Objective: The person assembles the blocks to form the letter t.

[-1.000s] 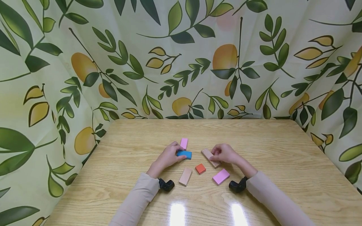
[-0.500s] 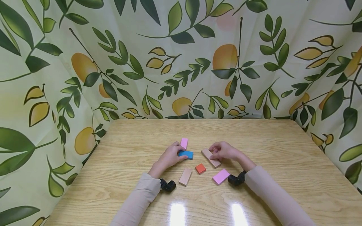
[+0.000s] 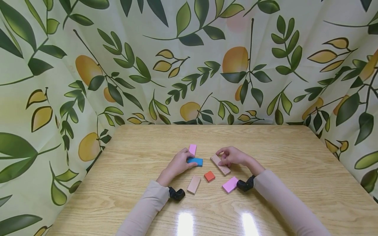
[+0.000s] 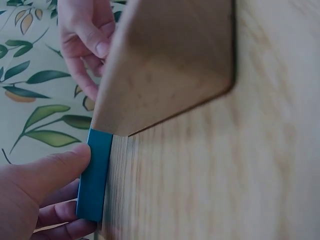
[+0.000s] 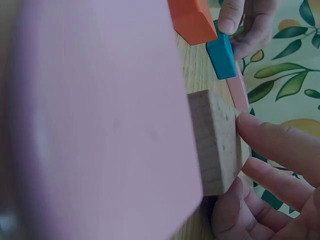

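Head view: pinching flat blue rect. block (image 3: 198, 162) w/ L hand (image 3: 178, 163), just beside far pink rect. block (image 3: 193, 149), on light wood-grain table (image 3: 147, 141); w/ relaxed, loose-fingered R hand (image 3: 233, 155) at long plain-wood rect. block (image 3: 221, 167), nr. squarish orange-red block (image 3: 209, 176).

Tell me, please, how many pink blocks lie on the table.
2: the far pink block lies beyond the blue block at the left hand, and the near pink block lies beside the right wrist camera. Others might be hidden.
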Demonstrator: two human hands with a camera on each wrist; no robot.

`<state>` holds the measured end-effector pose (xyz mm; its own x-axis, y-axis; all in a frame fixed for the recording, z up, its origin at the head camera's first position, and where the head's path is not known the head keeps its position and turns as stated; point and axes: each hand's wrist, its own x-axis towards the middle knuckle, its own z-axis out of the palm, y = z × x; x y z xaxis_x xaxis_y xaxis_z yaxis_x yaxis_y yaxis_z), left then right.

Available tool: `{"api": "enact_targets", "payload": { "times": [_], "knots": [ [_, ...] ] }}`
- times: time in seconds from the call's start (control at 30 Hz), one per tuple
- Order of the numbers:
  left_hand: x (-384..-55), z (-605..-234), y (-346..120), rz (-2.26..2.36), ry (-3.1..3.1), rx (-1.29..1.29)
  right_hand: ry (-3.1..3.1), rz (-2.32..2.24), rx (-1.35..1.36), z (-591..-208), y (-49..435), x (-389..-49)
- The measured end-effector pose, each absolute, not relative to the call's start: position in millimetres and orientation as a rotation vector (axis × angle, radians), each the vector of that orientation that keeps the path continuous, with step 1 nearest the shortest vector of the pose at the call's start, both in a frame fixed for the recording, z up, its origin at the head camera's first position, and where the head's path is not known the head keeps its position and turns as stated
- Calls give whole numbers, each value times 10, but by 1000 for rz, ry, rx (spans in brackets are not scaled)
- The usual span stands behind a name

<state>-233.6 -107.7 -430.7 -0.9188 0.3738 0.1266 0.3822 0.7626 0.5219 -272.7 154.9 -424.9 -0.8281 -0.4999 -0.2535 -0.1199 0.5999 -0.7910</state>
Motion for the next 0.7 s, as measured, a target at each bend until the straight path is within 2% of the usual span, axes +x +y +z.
{"api": "enact_targets", "payload": {
  "times": [0.7],
  "knots": [
    [-2366,-4347,-1044,-904,-2942,-588,2344,-1083,-539,-4242,1537,-2758]
  ]
}}
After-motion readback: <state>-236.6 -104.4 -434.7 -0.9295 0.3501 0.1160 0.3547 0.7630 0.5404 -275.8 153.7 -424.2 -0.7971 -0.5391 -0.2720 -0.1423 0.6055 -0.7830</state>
